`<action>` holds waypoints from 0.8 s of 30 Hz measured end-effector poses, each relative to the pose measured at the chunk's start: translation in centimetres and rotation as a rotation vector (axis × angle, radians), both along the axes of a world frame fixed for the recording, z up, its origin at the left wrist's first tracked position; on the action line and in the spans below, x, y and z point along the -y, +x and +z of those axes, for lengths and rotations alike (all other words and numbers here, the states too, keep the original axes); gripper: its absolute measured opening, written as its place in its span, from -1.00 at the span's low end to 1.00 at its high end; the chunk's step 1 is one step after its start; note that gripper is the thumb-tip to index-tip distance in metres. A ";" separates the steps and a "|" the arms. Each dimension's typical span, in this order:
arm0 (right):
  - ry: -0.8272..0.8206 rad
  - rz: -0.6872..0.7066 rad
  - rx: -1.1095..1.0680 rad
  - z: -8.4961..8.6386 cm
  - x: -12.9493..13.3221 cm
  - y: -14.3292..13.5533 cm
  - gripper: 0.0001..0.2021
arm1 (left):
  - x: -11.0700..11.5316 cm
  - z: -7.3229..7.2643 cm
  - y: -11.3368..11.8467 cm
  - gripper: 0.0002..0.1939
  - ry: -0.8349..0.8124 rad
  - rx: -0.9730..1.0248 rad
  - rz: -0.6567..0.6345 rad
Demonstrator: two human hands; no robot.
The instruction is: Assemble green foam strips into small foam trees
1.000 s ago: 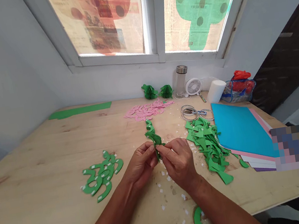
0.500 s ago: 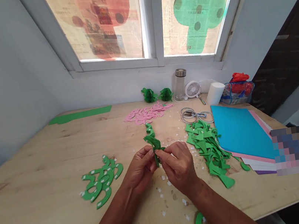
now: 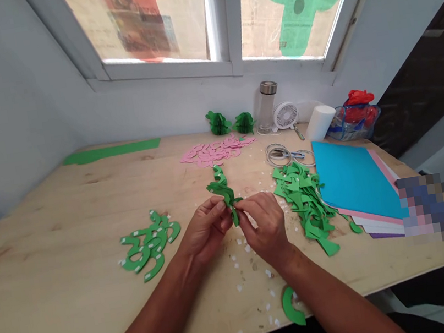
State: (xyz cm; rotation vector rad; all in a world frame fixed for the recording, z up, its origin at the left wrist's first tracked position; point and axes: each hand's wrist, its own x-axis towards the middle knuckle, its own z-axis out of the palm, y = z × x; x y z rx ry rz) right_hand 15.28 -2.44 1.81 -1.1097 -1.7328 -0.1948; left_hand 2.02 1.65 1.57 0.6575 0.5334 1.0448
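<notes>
Between my two hands is a layered green paper piece (image 3: 226, 192), held upright over the middle of the table. My left hand (image 3: 209, 225) pinches its left side between thumb and fingers. My right hand (image 3: 264, 227) pinches its right edge with thumb and forefinger. Just behind it lie small curled green pieces (image 3: 219, 175). Left of my hands are curved green paper strips (image 3: 150, 246) with white tabs. One more green curved strip (image 3: 291, 307) rests near the front edge, beside my right forearm.
Green scraps (image 3: 309, 209) and coloured sheets (image 3: 357, 179) lie at the right. Pink cutouts (image 3: 215, 151), two green paper figures (image 3: 219, 123), a bottle (image 3: 267, 108), a fan (image 3: 286, 116), scissors (image 3: 281, 154) and a white roll (image 3: 321, 122) stand or lie behind.
The view has tilted down, so the table appears higher and its front edge shows. The green piece has turned slightly between my hands, and my right fingers now pinch its edge.
</notes>
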 end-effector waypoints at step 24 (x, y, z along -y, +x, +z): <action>-0.067 -0.089 -0.086 0.2 0.1 -0.3 -0.92 | 0.0 0.1 0.0 -0.76 0.021 -0.087 -0.008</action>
